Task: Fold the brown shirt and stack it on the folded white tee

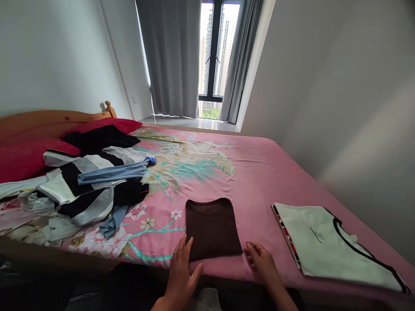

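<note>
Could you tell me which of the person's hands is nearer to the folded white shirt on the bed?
The right hand. It rests on the pink sheet between the brown folded top and the white shirt; the left hand lies beyond the brown top.

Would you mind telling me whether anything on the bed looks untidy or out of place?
Yes: a jumbled heap of unfolded clothes sprawls over the bed's left side. By contrast, the brown garment between the hands and the white shirt lie neatly folded.
</note>
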Tool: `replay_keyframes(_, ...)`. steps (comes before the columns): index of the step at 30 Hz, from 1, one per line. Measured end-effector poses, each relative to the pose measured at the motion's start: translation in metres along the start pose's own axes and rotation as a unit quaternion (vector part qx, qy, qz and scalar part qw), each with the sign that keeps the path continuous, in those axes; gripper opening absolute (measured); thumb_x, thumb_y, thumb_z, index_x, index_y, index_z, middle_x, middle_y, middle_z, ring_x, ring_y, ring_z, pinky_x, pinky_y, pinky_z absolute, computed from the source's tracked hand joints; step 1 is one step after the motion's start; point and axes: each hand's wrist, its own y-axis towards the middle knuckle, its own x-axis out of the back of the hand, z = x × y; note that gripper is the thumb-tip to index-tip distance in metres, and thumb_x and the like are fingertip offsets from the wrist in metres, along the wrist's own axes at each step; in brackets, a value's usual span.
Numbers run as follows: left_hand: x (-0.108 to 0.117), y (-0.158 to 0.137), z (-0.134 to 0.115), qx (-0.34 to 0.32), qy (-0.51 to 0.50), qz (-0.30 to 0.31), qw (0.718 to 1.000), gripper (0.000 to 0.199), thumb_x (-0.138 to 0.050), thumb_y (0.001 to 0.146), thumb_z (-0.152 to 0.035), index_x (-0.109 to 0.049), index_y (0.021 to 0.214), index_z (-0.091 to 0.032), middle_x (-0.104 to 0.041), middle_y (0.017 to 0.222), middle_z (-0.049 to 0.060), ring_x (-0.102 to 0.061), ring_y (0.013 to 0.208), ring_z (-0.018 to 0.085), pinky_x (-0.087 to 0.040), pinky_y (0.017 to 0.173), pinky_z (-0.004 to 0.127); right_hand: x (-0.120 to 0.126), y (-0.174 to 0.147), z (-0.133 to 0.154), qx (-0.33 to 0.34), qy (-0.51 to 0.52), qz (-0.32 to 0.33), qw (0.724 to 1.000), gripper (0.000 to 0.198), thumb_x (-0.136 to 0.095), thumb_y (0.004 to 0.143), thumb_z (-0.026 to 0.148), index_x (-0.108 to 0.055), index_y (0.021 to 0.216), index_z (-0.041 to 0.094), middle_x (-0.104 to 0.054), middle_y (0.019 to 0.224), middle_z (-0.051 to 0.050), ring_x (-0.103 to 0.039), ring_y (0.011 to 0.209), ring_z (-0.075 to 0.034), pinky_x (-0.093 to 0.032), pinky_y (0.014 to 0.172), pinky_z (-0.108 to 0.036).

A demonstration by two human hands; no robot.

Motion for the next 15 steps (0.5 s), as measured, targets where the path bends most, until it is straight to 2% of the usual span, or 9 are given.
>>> replay_keyframes(2,-0.002,-0.016,-0.007,0.074,-0.106,-0.025,0.991,0.047,-0.056,0.081,-0.033,-0.049,0.125,-0.018,-0.051,0.13,0.013,-0.044,0.124,0.027,-0.036,0.103,0.046,-0.004,-0.005,0.001,-0.009,-0.03,0.019,0.999,0.044,-0.057,0.067,0.059,-0.059,0.081,0.017,-0.06,0.068,-0.002,-0.05,0.052,-0.011,-0.036,0.04,-0.021)
replay_keyframes(4,-0.006,-0.029,-0.015,0.166,-0.226,0.014,0.96,0.039,-0.06,0.077,-0.041,-0.058,0.107,-0.017,-0.062,0.109,0.011,-0.056,0.108,0.026,-0.044,0.094,0.042,-0.01,-0.003,0.006,-0.024,-0.054,0.034,0.998,0.04,-0.059,0.066,0.057,-0.056,0.073,0.017,-0.056,0.06,0.0,-0.046,0.048,-0.01,-0.029,0.036,-0.019)
replay_keyframes(5,-0.008,-0.033,-0.019,0.214,-0.287,0.045,0.933,0.038,-0.063,0.074,-0.045,-0.061,0.099,-0.016,-0.064,0.1,0.009,-0.059,0.099,0.025,-0.047,0.088,0.038,-0.013,0.0,0.009,-0.035,-0.059,0.044,0.997,0.039,-0.059,0.066,0.056,-0.054,0.07,0.018,-0.054,0.056,0.001,-0.044,0.045,-0.009,-0.026,0.034,-0.019)
replay_keyframes(7,-0.013,-0.035,-0.028,0.312,-0.397,0.107,0.857,0.042,-0.069,0.066,-0.05,-0.061,0.089,-0.016,-0.065,0.085,0.006,-0.062,0.081,0.02,-0.05,0.07,0.029,-0.019,0.004,0.014,-0.05,-0.051,0.07,0.995,0.038,-0.061,0.064,0.055,-0.049,0.066,0.018,-0.05,0.049,0.003,-0.039,0.038,-0.008,-0.021,0.032,-0.019)
replay_keyframes(10,-0.016,-0.027,-0.046,0.433,-0.508,0.158,0.728,0.051,-0.077,0.058,-0.049,-0.057,0.092,-0.016,-0.063,0.077,0.002,-0.06,0.062,0.013,-0.042,0.05,0.021,-0.027,0.0,0.022,-0.052,-0.022,0.1,0.993,0.037,-0.06,0.064,0.052,-0.041,0.064,0.021,-0.043,0.044,0.006,-0.036,0.035,-0.007,-0.019,0.033,-0.019)
replay_keyframes(12,-0.015,-0.018,-0.059,0.473,-0.569,0.176,0.65,0.051,-0.075,0.062,-0.047,-0.056,0.097,-0.016,-0.065,0.081,0.004,-0.062,0.065,0.014,-0.044,0.052,0.021,-0.031,-0.014,0.027,-0.05,-0.003,0.113,0.992,0.035,-0.057,0.065,0.051,-0.038,0.064,0.021,-0.041,0.044,0.008,-0.033,0.034,-0.006,-0.018,0.033,-0.019)
replay_keyframes(15,-0.013,-0.009,-0.076,0.474,-0.662,0.16,0.558,0.043,-0.067,0.074,-0.044,-0.056,0.103,-0.015,-0.067,0.1,0.01,-0.066,0.088,0.02,-0.051,0.074,0.03,-0.037,-0.051,0.027,-0.051,0.037,0.138,0.988,0.033,-0.054,0.068,0.052,-0.042,0.068,0.021,-0.042,0.045,0.007,-0.031,0.033,-0.006,-0.018,0.033,-0.02)
